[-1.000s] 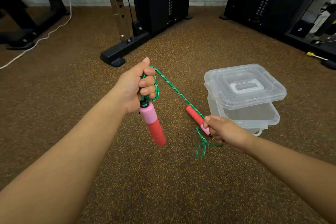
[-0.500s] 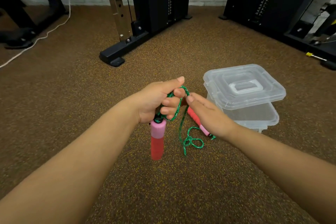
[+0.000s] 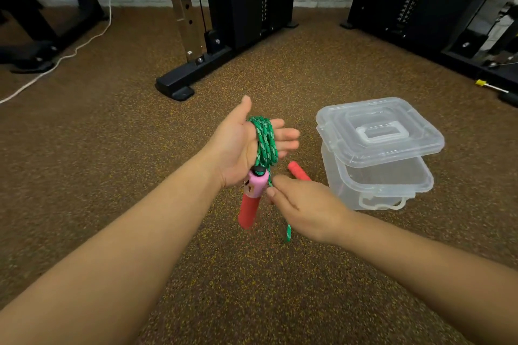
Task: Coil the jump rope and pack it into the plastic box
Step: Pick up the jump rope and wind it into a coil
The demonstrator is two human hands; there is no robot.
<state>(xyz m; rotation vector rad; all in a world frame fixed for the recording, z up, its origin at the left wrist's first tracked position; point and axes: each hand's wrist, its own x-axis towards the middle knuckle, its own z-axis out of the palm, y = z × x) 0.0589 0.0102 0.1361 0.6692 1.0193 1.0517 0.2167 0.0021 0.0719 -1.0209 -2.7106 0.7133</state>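
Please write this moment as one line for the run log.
left hand: open, green braided rope looped around | right hand: pinching rope | clear plastic box: lid askew on top

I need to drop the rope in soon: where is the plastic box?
The plastic box sits on the floor at right of the head view, beyond the right hand, its lid lying askew on top.

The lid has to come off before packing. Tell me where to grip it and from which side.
Grip the lid by its near overhanging rim, coming from the right with the right hand. It sits askew on the plastic box, so that edge juts past the wall with room underneath. The recessed centre handle also looks usable from above.
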